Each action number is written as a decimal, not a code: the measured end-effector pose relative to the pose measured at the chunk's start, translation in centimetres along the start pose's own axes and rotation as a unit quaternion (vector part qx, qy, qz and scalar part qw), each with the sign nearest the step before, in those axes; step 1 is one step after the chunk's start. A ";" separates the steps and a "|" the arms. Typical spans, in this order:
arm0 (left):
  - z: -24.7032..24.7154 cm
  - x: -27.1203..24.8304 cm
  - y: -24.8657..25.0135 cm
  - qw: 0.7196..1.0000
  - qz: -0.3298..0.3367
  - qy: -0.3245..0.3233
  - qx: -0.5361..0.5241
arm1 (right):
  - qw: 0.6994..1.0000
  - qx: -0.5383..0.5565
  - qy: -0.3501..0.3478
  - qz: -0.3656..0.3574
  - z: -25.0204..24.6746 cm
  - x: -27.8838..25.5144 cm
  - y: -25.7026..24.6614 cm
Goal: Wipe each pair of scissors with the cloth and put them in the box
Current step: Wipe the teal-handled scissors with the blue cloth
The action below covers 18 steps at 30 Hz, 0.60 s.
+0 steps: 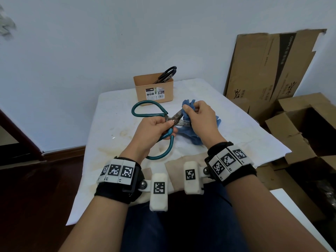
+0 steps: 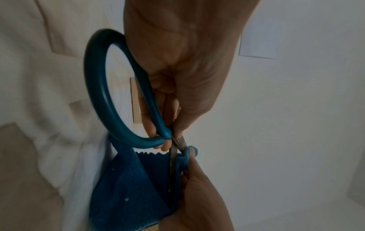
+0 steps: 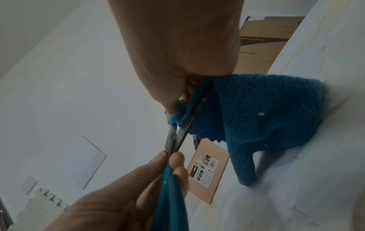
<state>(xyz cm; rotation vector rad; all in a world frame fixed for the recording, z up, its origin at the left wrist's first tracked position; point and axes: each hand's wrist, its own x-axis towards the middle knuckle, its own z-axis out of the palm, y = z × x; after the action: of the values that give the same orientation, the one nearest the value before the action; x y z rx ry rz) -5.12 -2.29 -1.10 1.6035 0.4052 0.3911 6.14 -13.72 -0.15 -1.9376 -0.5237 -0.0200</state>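
The large pair of scissors with teal plastic loop handles and dull, stained metal blades [image 1: 160, 122] is held up over the middle of the table, its blades slightly parted and pointing right. The left hand [image 1: 154, 130] grips it at the pivot: the thumb presses on the rivet and the fingers curl round the nearer handle just below it, while the other loop stands free to the left. The right hand [image 1: 199, 118] pinches the crumpled blue terry cloth [image 1: 189, 131] around the blades, thumb and fingers closed on the fabric so that the blade tips are buried in it; the left wrist view shows one blade edge running down between folds of the cloth. The rest of the cloth hangs down and appears to trail onto the table, though the right hand hides where it lands.

Behind the hands, at the far edge of the table, stands the small tan plastic box with a printed label on its front [image 1: 153, 91]. A pair of black-handled scissors [image 1: 166, 74] leans inside it, handles up against the right end. The table itself is covered with a stained white sheet [image 1: 112, 131]. To the right, well apart, flattened brown cardboard [image 1: 269, 64] leans on the white wall above open cardboard cartons [image 1: 298, 128].
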 end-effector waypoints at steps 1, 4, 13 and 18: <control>0.1 0.0 0.0 1.000 0.000 -0.001 0.000 | 1.000 0.000 0.003 0.000 0.0 0.1 0.1; 0.1 0.1 0.0 1.000 -0.001 -0.005 0.005 | 1.000 0.004 0.008 0.002 0.1 0.2 0.3; -0.4 0.2 -0.2 0.999 -0.008 -0.017 0.026 | 0.997 0.065 0.004 0.029 0.4 0.1 1.3; -0.8 0.1 -0.2 0.999 -0.020 -0.024 0.025 | 0.994 0.076 0.063 0.048 -1.0 0.6 2.2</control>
<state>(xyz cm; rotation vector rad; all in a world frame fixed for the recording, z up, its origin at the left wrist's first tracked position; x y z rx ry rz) -5.40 -1.54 -1.27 1.6490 0.4114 0.3135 7.70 -15.10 -1.54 -1.7977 -0.3376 -0.0394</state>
